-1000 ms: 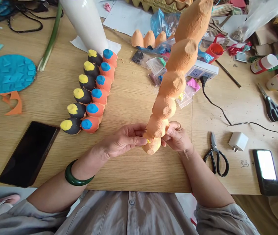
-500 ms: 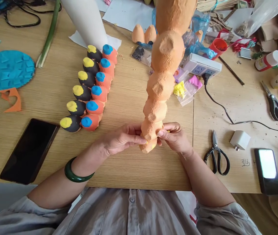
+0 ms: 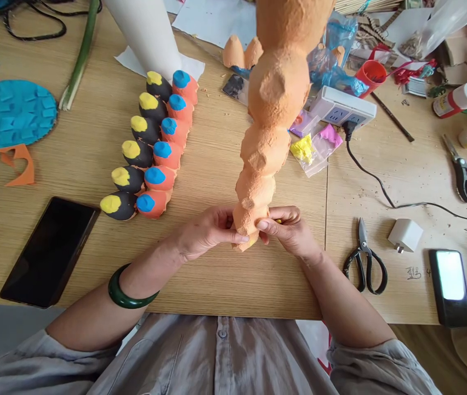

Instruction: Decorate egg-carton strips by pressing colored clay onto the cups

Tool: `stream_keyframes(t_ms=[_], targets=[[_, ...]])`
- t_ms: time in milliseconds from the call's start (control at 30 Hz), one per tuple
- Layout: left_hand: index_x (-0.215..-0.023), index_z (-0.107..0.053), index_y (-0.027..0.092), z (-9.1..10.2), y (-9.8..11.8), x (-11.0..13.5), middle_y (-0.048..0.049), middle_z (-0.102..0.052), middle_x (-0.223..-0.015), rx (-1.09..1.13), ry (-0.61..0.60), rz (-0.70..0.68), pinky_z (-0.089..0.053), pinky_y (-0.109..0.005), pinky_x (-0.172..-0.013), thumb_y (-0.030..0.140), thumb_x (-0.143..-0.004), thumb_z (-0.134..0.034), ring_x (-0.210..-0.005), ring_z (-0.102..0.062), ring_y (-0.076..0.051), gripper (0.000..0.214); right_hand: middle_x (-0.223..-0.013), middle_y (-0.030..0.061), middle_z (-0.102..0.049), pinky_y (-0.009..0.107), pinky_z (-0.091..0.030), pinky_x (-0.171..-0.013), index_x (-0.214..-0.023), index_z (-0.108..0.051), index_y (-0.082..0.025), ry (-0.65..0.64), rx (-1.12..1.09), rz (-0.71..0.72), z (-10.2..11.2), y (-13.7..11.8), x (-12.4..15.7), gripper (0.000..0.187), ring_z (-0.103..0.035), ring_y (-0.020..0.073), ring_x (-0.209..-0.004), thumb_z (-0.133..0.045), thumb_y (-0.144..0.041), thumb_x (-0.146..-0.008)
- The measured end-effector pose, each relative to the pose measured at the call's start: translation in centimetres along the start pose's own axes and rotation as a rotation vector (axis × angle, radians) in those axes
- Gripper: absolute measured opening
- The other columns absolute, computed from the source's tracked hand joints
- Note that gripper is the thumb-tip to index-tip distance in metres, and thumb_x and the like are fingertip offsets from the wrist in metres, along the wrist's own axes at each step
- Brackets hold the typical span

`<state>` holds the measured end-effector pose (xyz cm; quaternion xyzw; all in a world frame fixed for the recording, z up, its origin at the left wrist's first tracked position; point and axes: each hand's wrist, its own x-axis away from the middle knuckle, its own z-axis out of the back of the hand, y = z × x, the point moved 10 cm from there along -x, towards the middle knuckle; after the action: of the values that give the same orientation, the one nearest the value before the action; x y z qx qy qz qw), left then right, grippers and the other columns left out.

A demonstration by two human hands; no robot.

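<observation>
A long strip of orange egg carton [image 3: 258,148] rises from between my hands toward the camera, its upper end cut off by the frame. My left hand [image 3: 206,233] pinches its lower end, thumb in front and fingers behind. On the other side, the thumb of my right hand [image 3: 289,230] presses the strip's edge. Small yellow patches show at the strip's bottom and by my right fingers; what they are is unclear. To the left lie a row of black egg cups [image 3: 137,155] with yellow tips and a row of orange-red egg cups [image 3: 166,154] with blue tips.
Left are a dark phone [image 3: 50,249] and a blue oval [image 3: 13,114]. A white cylinder [image 3: 147,38] stands behind the rows. Right are black-handled scissors [image 3: 365,260], a white charger [image 3: 405,235], a lit phone [image 3: 450,285] and a power strip [image 3: 342,108] with its cord. Yellow clay [image 3: 302,148] lies ahead.
The orange strip has shifted slightly left and toward the camera, tilting a little. Both hands keep their grip on its lower end.
</observation>
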<state>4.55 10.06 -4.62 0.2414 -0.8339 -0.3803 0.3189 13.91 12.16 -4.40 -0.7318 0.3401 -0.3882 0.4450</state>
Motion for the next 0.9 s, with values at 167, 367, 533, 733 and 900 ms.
stream_keyframes(t_ms=[167, 367, 533, 733, 900], targets=[[-0.121, -0.077, 0.02, -1.0, 0.8, 0.2, -0.0113, -0.08, -0.112, 0.09, -0.112, -0.042, -0.054, -0.038, -0.093, 0.046, -0.094, -0.073, -0.108, -0.073, -0.027, 0.037, -0.05, -0.0052, -0.048, 0.021, -0.045, -0.041, -0.054, -0.061, -0.018, 0.031, -0.163, 0.078, 0.8, -0.4, -0.2, 0.052, -0.048, 0.008, -0.043, -0.087, -0.055, -0.08], [-0.125, -0.077, 0.019, -0.9, -0.1, 0.2, -0.0122, -0.081, -0.117, 0.203, -0.141, 0.004, -0.054, -0.033, -0.097, 0.038, -0.097, -0.071, -0.113, -0.074, -0.025, 0.035, -0.049, -0.0083, -0.035, 0.02, -0.045, -0.04, -0.048, -0.046, -0.019, -0.01, -0.259, 0.121, 0.6, -0.9, -0.4, 0.062, -0.044, 0.0067, -0.041, -0.087, -0.051, -0.082], [-0.125, -0.078, 0.021, -0.7, -0.5, 0.1, -0.011, -0.081, -0.117, 0.283, -0.111, 0.017, -0.055, -0.032, -0.096, 0.032, -0.092, -0.08, -0.111, -0.076, -0.024, 0.035, -0.047, -0.01, -0.03, 0.02, -0.04, -0.038, -0.051, -0.041, -0.021, 0.037, -0.321, 0.049, 0.6, 0.1, -0.6, 0.065, -0.036, 0.0061, -0.038, -0.087, -0.057, -0.079], [-0.118, -0.08, 0.021, 0.1, -1.1, 0.2, -0.0077, -0.081, -0.118, 0.361, 0.016, 0.042, -0.059, -0.029, -0.089, 0.029, -0.08, -0.092, -0.102, -0.076, -0.02, 0.041, -0.048, -0.0112, -0.022, 0.02, -0.031, -0.039, -0.052, -0.032, -0.022, 0.117, -0.366, -0.02, 0.8, 1.0, -0.8, 0.074, -0.018, 0.0048, -0.043, -0.088, -0.065, -0.074], [-0.118, -0.08, 0.022, 0.1, -0.8, 0.3, -0.0069, -0.082, -0.112, 0.365, 0.048, 0.003, -0.06, -0.026, -0.081, 0.025, -0.078, -0.093, -0.094, -0.077, -0.017, 0.043, -0.049, -0.0115, -0.022, 0.019, -0.027, -0.039, -0.054, -0.032, -0.022, 0.149, -0.393, -0.033, 1.1, 1.1, -0.8, 0.073, -0.013, 0.0046, -0.045, -0.09, -0.063, -0.071]])
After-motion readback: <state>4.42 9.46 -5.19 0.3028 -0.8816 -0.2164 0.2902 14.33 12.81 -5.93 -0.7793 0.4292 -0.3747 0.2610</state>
